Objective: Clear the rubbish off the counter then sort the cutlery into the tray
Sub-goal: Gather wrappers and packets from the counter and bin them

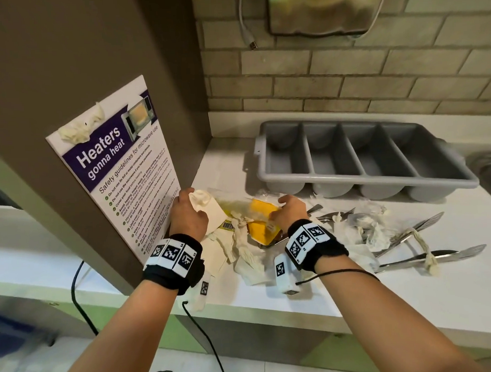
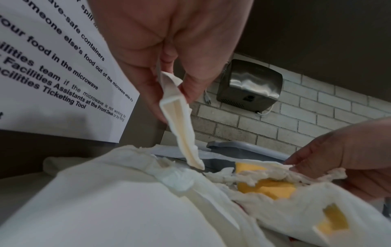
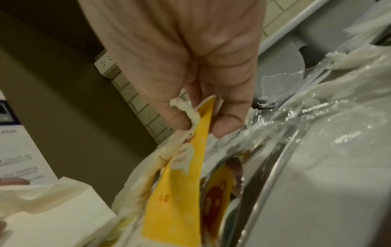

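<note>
A heap of torn white paper napkins [image 1: 241,250] and wrappers lies on the white counter [image 1: 409,291]. My left hand [image 1: 188,213] pinches a strip of white paper [image 2: 180,120] at the heap's left end. My right hand [image 1: 291,212] pinches the top edge of a yellow wrapper [image 1: 263,221] [image 3: 180,192] together with a shred of napkin. To the right of the heap, forks and spoons [image 1: 424,243] lie tangled with paper scraps. The grey four-slot cutlery tray [image 1: 360,156] stands behind the heap with nothing in it.
A brown cabinet side with a microwave safety poster [image 1: 118,168] stands close on the left. A steel sink rim [image 1: 488,166] shows at the far right. A metal dispenser [image 1: 324,10] hangs on the tiled wall. Black cables [image 1: 78,300] hang off the counter's front edge.
</note>
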